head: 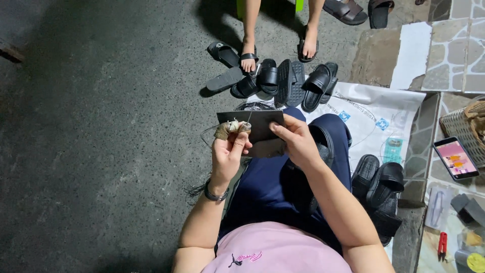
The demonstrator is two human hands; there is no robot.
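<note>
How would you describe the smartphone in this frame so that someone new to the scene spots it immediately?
Start at the white printed sack spread on the ground right of the person's knees. Beyond its right edge, on the tiled ledge, beside a woven basket, lies the smartphone. It is the only lit thing there: its screen glows pink, unlike the black sandals nearby.

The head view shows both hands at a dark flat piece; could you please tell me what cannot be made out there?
- Needle or tool at the left hand: too small to tell; wrapped fingertips hide it.
- Dark flat piece: its lower part is hidden by the right hand.
- Thread: too thin to follow.
- Standing person: cut off by the top edge.
- Phone screen: too small.
</note>
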